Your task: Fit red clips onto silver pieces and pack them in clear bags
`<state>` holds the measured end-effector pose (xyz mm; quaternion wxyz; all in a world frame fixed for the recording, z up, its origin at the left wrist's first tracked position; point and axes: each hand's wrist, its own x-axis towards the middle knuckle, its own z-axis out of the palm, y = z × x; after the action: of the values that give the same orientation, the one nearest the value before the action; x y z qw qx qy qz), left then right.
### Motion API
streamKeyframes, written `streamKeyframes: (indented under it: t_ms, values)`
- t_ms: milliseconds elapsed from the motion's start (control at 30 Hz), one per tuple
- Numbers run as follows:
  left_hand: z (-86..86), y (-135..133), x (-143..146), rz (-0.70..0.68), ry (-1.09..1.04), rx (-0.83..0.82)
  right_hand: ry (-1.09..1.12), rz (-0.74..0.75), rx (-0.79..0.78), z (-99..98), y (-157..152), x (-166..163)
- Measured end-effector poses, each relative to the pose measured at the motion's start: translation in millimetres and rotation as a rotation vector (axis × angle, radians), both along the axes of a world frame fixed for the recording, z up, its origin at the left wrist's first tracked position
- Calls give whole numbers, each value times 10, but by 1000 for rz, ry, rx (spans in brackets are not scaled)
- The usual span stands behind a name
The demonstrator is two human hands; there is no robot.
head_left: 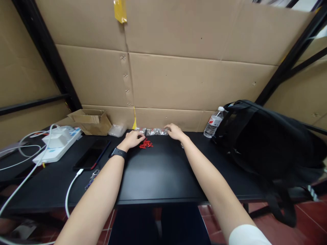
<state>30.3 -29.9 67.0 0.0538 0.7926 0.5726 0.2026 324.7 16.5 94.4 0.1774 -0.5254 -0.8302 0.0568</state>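
A row of small clear plastic packets (156, 131) with bits of red and silver inside lies along the back of the black table, against the cardboard. My right hand (175, 132) is at the row's right end, its fingers apart and touching or very close to the last packet. At the left end, my left hand (133, 139) rests with loosely bent fingers, thumb apart from them, beside another packet (141, 130). Just right of that hand lies a small heap of red knotted cords (146, 144). A small pale item (182, 145) is mostly hidden behind my right wrist.
On the left are an open cardboard box (95, 124), a clear plastic bag (117, 130), a power strip (58, 146) with white cables, a phone (93, 154) and a keychain (92, 178). A water bottle (214, 123) and a black backpack (265, 146) stand on the right.
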Motion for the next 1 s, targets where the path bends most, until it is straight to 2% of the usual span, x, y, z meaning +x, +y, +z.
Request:
streamKeyframes:
  t_ms: [133, 233, 367, 467, 600, 733, 1000]
  values:
    - [25, -63, -27, -122, -68, -46, -5, -29, -47, 14, -177, 388]
    - [90, -150, 71, -196, -40, -50, 12, 14, -126, -45, -325, 762]
    - [130, -228, 252, -141, 115, -2, 118, 56, -255, -131, -442, 1116]
    - [107, -246, 347, -101, 171, 32, 123, 81, -313, -156, -453, 1174]
    - [70, -265, 418, -101, 169, 17, 115, 78, -277, -151, -445, 1129]
    - [52, -301, 492, -24, 151, 17, 129, 75, -252, -151, -466, 1117]
    - [26, -354, 584, -2, 186, 101, 163, 38, -216, -168, -469, 1121]
